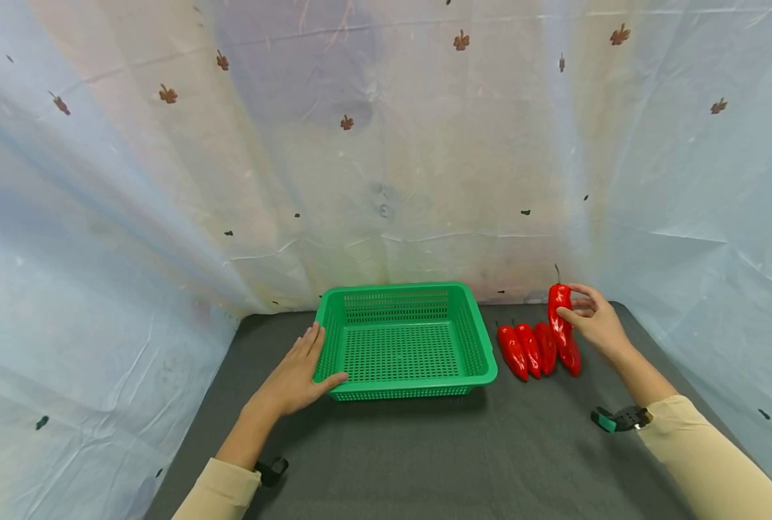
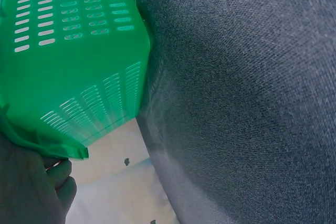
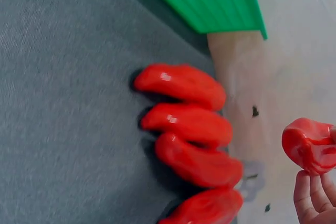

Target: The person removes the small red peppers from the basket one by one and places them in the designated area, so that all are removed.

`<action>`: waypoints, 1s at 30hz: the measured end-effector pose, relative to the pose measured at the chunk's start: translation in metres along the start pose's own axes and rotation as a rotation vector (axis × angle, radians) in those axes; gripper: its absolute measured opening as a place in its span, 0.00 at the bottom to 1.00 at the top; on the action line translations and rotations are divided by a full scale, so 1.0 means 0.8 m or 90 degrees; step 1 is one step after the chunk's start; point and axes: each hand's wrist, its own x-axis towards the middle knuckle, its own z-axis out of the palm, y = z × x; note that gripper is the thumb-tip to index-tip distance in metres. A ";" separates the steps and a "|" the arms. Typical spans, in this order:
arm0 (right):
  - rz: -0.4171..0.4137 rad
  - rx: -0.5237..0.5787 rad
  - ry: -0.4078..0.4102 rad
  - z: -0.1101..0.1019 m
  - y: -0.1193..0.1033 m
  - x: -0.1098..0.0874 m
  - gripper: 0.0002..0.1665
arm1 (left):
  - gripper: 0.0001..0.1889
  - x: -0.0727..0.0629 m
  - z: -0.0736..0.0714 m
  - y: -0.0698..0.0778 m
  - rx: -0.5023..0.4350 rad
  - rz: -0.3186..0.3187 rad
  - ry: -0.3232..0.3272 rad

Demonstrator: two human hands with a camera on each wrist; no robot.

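Observation:
A glossy red pepper [image 1: 560,318] with a thin dark stem is pinched between the thumb and fingers of my right hand [image 1: 595,319], raised above the other peppers. In the right wrist view the same pepper [image 3: 307,144] shows end-on at the right edge. Several more red peppers [image 1: 512,352] lie side by side on the dark cloth, right of the green basket [image 1: 398,386]. My left hand [image 1: 297,375] rests on the basket's left rim, fingers straight and thumb along the front corner. The left wrist view shows this hand [image 2: 31,187] partly, at the rim.
A dark grey cloth [image 1: 411,455] covers the table. Behind and at both sides hangs a pale plastic sheet [image 1: 386,180] with small leaf prints, close to the table's back edge. The perforated basket's floor [image 1: 398,350] shows bare mesh.

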 end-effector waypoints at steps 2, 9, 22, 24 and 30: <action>0.003 -0.009 -0.002 -0.003 0.008 0.001 0.44 | 0.60 0.000 0.001 0.000 0.000 0.000 -0.001; 0.038 -0.052 -0.016 -0.016 0.036 0.005 0.45 | 0.60 0.000 0.001 -0.001 0.000 0.000 0.003; 0.077 -0.146 -0.037 -0.039 0.091 0.012 0.40 | 0.60 0.000 0.001 0.000 -0.002 0.003 0.006; 0.090 -0.156 -0.040 -0.040 0.098 0.013 0.40 | 0.60 0.000 0.001 0.000 -0.003 0.002 0.005; 0.105 -0.189 -0.067 -0.038 0.113 0.017 0.39 | 0.60 0.000 0.001 0.001 -0.003 -0.001 0.005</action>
